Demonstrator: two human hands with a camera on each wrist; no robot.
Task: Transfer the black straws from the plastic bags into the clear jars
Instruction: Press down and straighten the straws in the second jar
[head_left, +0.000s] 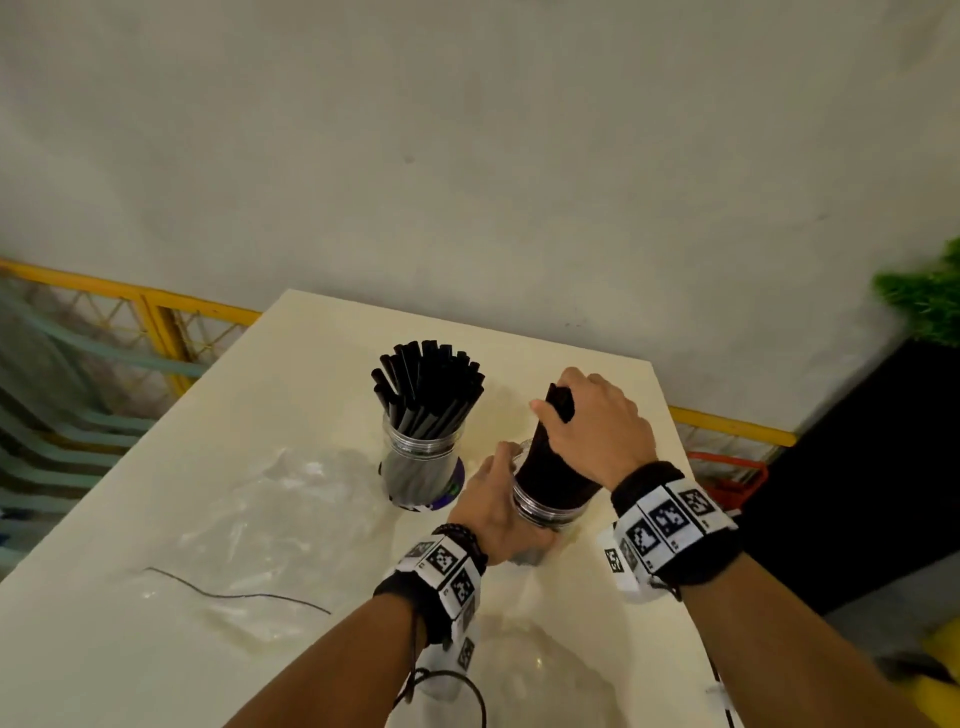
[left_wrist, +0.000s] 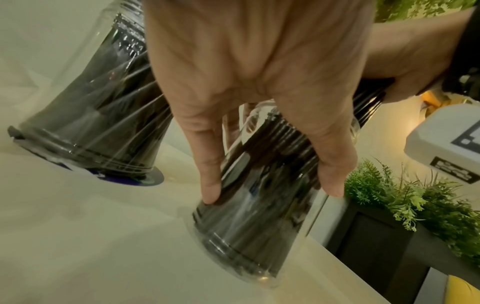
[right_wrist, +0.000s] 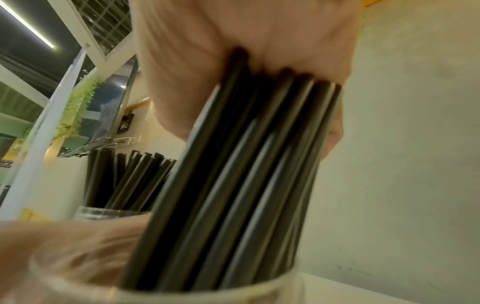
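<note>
Two jars stand on the table (head_left: 156, 519): the far jar (head_left: 422, 467) is already full of black straws, and the near jar (head_left: 545, 512) is being loaded now. The right hand (head_left: 597, 426) is clamped around the top of a straw bundle (head_left: 550, 467) whose lower ends sit inside this jar, while the left hand (head_left: 493, 512) wraps its wall to steady it. Next, I judge, the right hand must loosen so the straws settle and fan out. The near jar stands close to the table's right edge; open room lies to the left, past an empty plastic bag (head_left: 291, 499).
</note>
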